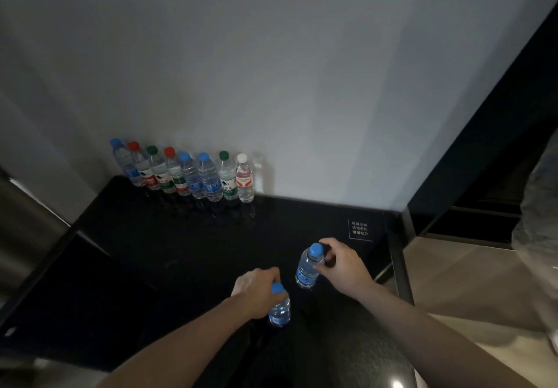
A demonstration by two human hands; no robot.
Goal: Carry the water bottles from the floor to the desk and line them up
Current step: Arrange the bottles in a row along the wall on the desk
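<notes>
Left hand is gripping a blue-capped bottle near its neck; right hand is clasping another bottle. Both are standing upright, caps up, on the black tabletop. Eight-bottle row is lining the wall, upright.

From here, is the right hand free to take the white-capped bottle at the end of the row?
Probably not yet: the right hand already grips a blue-capped bottle. The dark desk between it and the white-capped bottle looks unobstructed.

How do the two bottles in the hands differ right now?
The left hand covers the shoulder of its bottle, nearer the camera; the right hand pinches the neck of its bottle, farther back and showing more body. Both have blue caps and stand apart from the row.
</notes>
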